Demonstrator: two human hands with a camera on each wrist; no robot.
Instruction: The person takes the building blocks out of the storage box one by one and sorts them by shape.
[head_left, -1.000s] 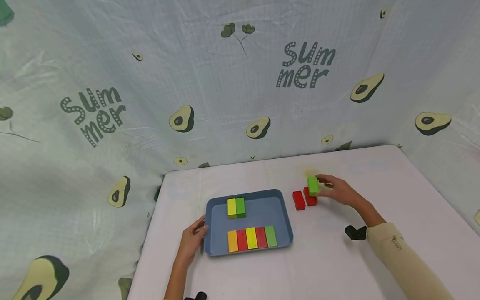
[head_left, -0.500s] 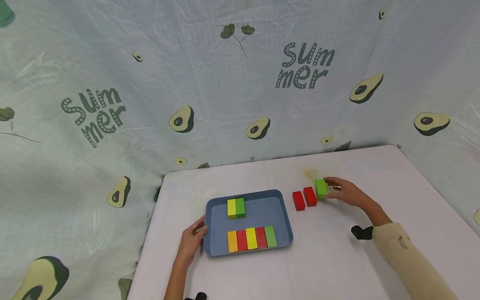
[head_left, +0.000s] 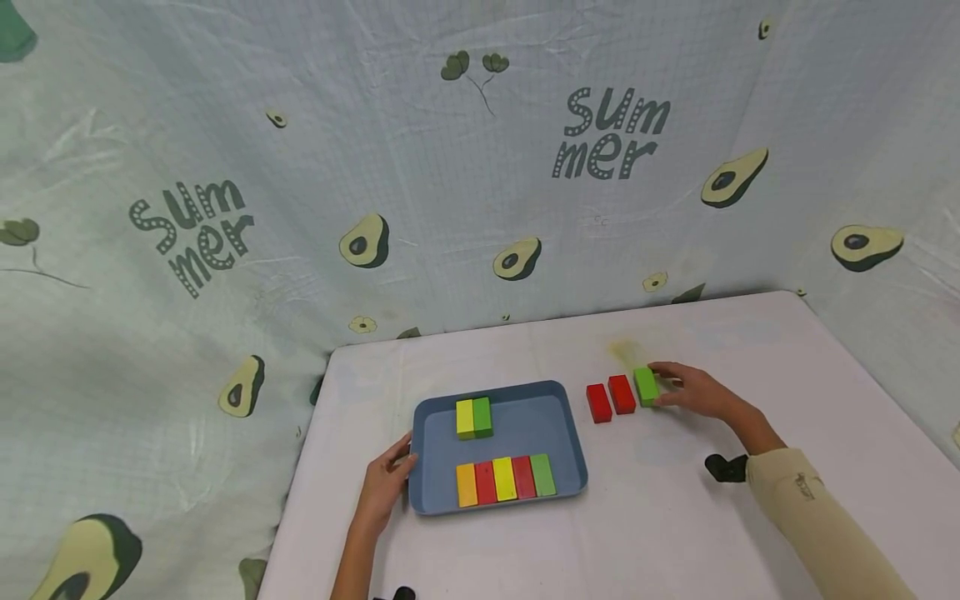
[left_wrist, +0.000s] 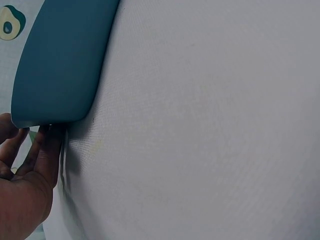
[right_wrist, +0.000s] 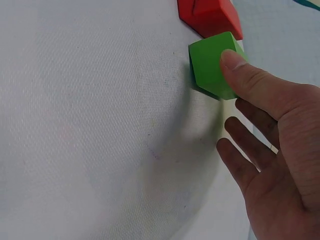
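Note:
My right hand [head_left: 696,392] holds a green block [head_left: 646,387] by its near and far ends, beside two red blocks [head_left: 622,395] on the table. In the right wrist view the thumb lies on one end of this green block [right_wrist: 210,65], and the lower fingers spread apart from it. My left hand [head_left: 386,482] grips the left rim of a blue-grey tray [head_left: 525,432], its thumb at the edge. The left wrist view shows the fingers against the outer end of the tray [left_wrist: 62,65].
Inside the tray a yellow block [head_left: 465,419] and a green block [head_left: 482,417] stand together near the back. Along its front runs a row of several coloured blocks [head_left: 504,478]. A patterned cloth [head_left: 450,167] hangs behind the table [head_left: 637,517].
My right hand has moved the green block rightward from over the right red block and lowered it beside that block. The left hand and tray have stayed in place.

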